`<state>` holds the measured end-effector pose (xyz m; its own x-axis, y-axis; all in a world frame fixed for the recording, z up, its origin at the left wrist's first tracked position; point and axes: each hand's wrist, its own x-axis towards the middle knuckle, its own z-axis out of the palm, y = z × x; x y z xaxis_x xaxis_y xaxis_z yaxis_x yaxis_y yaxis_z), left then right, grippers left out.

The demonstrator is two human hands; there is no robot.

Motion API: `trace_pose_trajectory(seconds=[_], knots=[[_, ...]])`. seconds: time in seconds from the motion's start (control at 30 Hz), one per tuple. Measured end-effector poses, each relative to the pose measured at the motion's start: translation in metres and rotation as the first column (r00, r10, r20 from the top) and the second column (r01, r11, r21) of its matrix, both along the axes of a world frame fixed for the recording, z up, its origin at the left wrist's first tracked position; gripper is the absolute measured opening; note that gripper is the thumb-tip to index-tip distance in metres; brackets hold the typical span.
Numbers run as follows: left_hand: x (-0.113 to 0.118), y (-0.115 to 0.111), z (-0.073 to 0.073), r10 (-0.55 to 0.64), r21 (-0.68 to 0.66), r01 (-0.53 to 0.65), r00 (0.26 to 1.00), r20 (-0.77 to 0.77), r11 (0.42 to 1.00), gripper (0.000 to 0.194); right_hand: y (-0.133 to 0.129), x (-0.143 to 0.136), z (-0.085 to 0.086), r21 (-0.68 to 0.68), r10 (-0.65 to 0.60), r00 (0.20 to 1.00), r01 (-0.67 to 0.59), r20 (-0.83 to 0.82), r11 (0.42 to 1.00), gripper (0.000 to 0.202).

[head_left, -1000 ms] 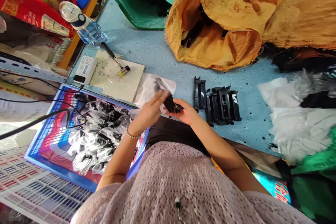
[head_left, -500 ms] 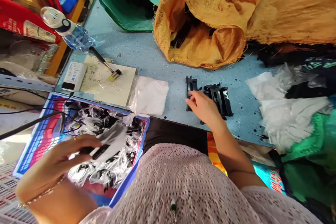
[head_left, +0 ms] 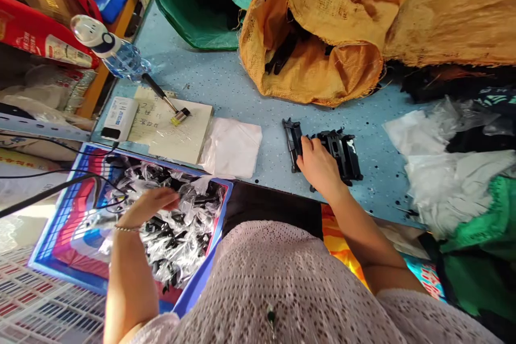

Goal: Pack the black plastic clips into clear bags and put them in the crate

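Blue crate: The lined blue crate stands beside the bench and holds bagged black parts in a loose heap.
Left hand: The person's left hand is over the heap, its fingers loosely extended and their tips blurred; nothing shows in its grasp. Contact with the bags cannot be told. A light touch would probably spare the thin plastic.
Notepad: A black-handled tool lies across the notepad.
Plastic bags: A flat stack of plastic bags lies just beside the notepad, near the bench's front edge.
Outermost part: The leftmost black plastic part lies slightly askew on the bench, next to the right hand's thumb.
Right hand: The right hand reaches down among the parts, thumb and fingers bent; whether it grips one cannot be told. A narrow pinch on a single part should work best, since a broad grab could drag its neighbours.
Remaining row: Other black plastic parts stand packed together, partly behind the hand. Their projecting ends may catch, so a straight lift seems safer than a sideways pull.
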<state>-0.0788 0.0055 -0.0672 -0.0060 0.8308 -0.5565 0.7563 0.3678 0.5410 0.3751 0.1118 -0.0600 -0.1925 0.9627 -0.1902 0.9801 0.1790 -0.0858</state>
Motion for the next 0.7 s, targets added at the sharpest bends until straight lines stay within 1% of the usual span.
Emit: trace_pose_trajectory(seconds=[0.03, 0.07, 0.1, 0.13, 0.17, 0.2, 0.23, 0.27, 0.3, 0.33, 0.37, 0.4, 0.43, 0.47, 0.5, 0.53, 0.57, 0.6, 0.63, 0.67, 0.7], knots=[[0.033, 0.013, 0.004, -0.061, -0.028, 0.068, 0.981, 0.183, 0.997, 0.033, 0.000, -0.004, -0.002, -0.005, 0.002, 1.000, -0.002, -0.014, 1.000, 0.052], [0.068, 0.026, 0.006, -0.112, 0.018, 0.112, 0.943, 0.314, 0.994, 0.032, 0.001, -0.007, -0.004, -0.018, 0.005, 1.000, -0.006, -0.030, 1.000, 0.053], [0.102, 0.040, 0.005, -0.132, 0.149, 0.086, 0.930, 0.342, 0.985, 0.029, 0.002, -0.010, -0.006, -0.036, 0.009, 0.999, -0.010, -0.047, 0.999, 0.053], [0.134, 0.055, 0.002, -0.135, 0.298, 0.044, 0.947, 0.293, 0.954, 0.026, 0.003, -0.011, -0.009, -0.058, 0.008, 0.998, -0.012, -0.068, 0.998, 0.052], [0.162, 0.068, -0.005, -0.095, 0.438, 0.000, 0.976, 0.195, 0.899, 0.023, 0.004, -0.011, -0.011, -0.079, 0.001, 0.995, -0.008, -0.095, 0.997, 0.051], [0.182, 0.081, -0.013, -0.045, 0.510, -0.017, 0.993, 0.109, 0.860, 0.017, 0.005, -0.009, -0.014, -0.096, -0.017, 0.990, 0.003, -0.137, 0.995, 0.049], [0.196, 0.091, -0.022, -0.009, 0.544, -0.026, 0.998, 0.061, 0.839, 0.010, 0.006, -0.006, -0.016, -0.111, -0.043, 0.978, 0.021, -0.205, 0.994, 0.047], [0.202, 0.099, -0.030, 0.018, 0.554, -0.043, 0.999, 0.051, 0.832, 0.006, 0.008, -0.002, -0.019, -0.132, -0.080, 0.949, 0.041, -0.305, 0.990, 0.045], [0.202, 0.105, -0.038, 0.032, 0.537, -0.076, 0.995, 0.090, 0.840, 0.006, 0.009, 0.001, -0.021, -0.167, -0.132, 0.889, 0.064, -0.439, 0.984, 0.043], [0.198, 0.109, -0.043, 0.051, 0.505, -0.130, 0.985, 0.167, 0.853, 0.006, 0.010, 0.003, -0.022, -0.228, -0.199, 0.783, 0.075, -0.589, 0.971, 0.041], [0.191, 0.110, -0.047, 0.082, 0.460, -0.201, 0.961, 0.264, 0.865, 0.006, 0.010, 0.002, -0.024, -0.310, -0.277, 0.629, 0.058, -0.727, 0.949, 0.039], [0.183, 0.110, -0.049, 0.123, 0.405, -0.274, 0.925, 0.360, 0.872, 0.011, 0.011, -0.002, -0.024, -0.403, -0.363, 0.441, 0.005, -0.821, 0.915, 0.038], [0.177, 0.110, -0.049, 0.169, 0.351, -0.343, 0.882, 0.440, 0.871, 0.016, 0.012, -0.009, -0.024, -0.485, -0.453, 0.250, -0.083, -0.856, 0.870, 0.037], [0.172, 0.109, -0.048, 0.203, 0.314, -0.393, 0.844, 0.497, 0.864, 0.020, 0.013, -0.019, -0.024, -0.544, -0.538, 0.086, -0.191, -0.839, 0.817, 0.035], [0.170, 0.107, -0.047, 0.209, 0.304, -0.415, 0.821, 0.531, 0.858, 0.022, 0.014, -0.031, -0.024, -0.576, -0.612, -0.034, -0.302, -0.790, 0.760, 0.034], [0.169, 0.106, -0.044, 0.185, 0.317, -0.408, 0.815, 0.549, 0.856, 0.022, 0.016, -0.044, -0.025, -0.590, -0.674, -0.108, -0.399, -0.730, 0.702, 0.033], [0.170, 0.105, -0.042, 0.147, 0.341, -0.387, 0.817, 0.557, 0.856, 0.020, 0.018, -0.057, -0.027, -0.595, -0.722, -0.150, -0.467, -0.676, 0.654, 0.032], [0.171, 0.103, -0.039, 0.115, 0.368, -0.370, 0.822, 0.558, 0.853, 0.017, 0.021, -0.068, -0.029, -0.604, -0.757, -0.170, -0.504, -0.631, 0.617, 0.031], [0.172, 0.102, -0.036, 0.096, 0.396, -0.363, 0.827, 0.554, 0.844, 0.014, 0.024, -0.077, -0.033, -0.620, -0.781, -0.182, -0.513, -0.597, 0.594, 0.030], [0.171, 0.101, -0.033, 0.089, 0.426, -0.363, 0.838, 0.539, 0.829, 0.011, 0.026, -0.083, -0.037, -0.643, -0.795, -0.194, -0.494, -0.575, 0.585, 0.029], [0.170, 0.100, -0.030, 0.087, 0.470, -0.357, 0.860, 0.503, 0.807, 0.007, 0.028, -0.086, -0.042, -0.666, -0.798, -0.209, -0.454, -0.566, 0.591, 0.028]])
